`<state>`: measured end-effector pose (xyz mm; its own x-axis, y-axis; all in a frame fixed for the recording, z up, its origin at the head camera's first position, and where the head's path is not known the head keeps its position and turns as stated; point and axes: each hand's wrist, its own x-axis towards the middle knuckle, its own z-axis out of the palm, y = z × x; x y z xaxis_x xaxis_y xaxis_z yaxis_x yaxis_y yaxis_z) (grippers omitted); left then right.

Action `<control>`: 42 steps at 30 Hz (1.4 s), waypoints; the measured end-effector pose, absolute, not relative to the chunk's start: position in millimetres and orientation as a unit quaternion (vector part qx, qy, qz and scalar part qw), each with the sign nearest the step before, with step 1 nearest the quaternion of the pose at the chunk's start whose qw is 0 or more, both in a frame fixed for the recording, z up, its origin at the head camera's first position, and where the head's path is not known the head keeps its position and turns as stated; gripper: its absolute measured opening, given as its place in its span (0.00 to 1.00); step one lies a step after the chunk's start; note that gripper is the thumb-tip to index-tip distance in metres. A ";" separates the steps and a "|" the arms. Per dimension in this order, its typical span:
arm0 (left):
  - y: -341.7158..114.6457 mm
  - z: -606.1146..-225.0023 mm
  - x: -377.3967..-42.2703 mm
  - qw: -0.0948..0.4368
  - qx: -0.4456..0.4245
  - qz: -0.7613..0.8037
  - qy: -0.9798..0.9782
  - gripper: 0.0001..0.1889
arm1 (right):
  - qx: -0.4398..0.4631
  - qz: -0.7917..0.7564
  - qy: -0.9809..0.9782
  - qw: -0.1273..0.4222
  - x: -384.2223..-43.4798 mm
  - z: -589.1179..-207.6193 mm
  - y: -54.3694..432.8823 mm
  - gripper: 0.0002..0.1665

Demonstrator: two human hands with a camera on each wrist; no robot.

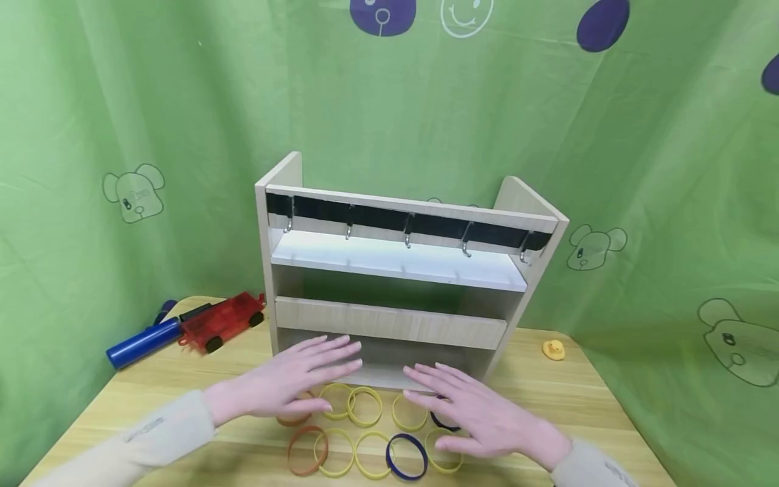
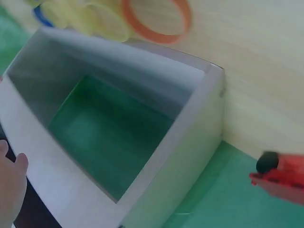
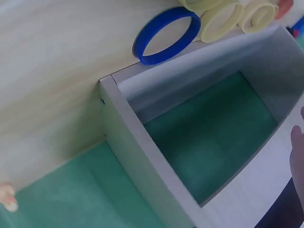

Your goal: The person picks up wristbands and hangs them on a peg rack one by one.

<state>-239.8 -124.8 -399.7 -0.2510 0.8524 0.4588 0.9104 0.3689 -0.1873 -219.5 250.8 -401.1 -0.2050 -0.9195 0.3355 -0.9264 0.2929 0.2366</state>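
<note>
My left hand (image 1: 304, 375) is held palm down with straight, spread fingers in front of the wooden shelf rack (image 1: 389, 316). To its right my right hand (image 1: 477, 412) is spread in the same way, and neither hand holds anything. Below them, silicone wristbands lie on the table in two rows. Several are yellow (image 1: 335, 476); an orange wristband (image 1: 307, 472) is at the front left and a dark blue wristband (image 1: 406, 477) nearer the right. My left hand partly covers another orange band (image 1: 295, 423), my right hand another dark blue one (image 1: 444, 426).
Several metal hooks (image 1: 408, 240) hang from a black strip (image 1: 377, 218) along the rack's top. Left of the rack, a red toy car (image 1: 225, 321) sits beside a blue cylinder (image 1: 145, 343). A small yellow duck (image 1: 553, 350) stands at right. A green curtain (image 1: 389, 101) encloses the wooden table (image 1: 584, 406).
</note>
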 end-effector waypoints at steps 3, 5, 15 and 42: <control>-127.1 -395.2 -239.2 0.287 -0.534 -0.122 -0.786 0.36 | 0.547 0.029 -0.806 0.223 -217.3 -404.1 254.8 0.38; -129.2 -392.3 -239.4 0.317 -0.513 -0.175 -0.778 0.35 | 0.510 0.039 -0.828 0.229 -215.7 -407.4 258.5 0.38; -149.9 -374.1 -238.1 0.408 -0.306 -0.428 -0.746 0.20 | 0.340 0.110 -0.898 0.256 -213.3 -438.0 274.1 0.22; -175.8 -335.4 -280.2 0.109 -0.078 -0.626 -0.768 0.36 | 0.099 0.102 -0.982 0.128 -228.8 -478.3 274.7 0.14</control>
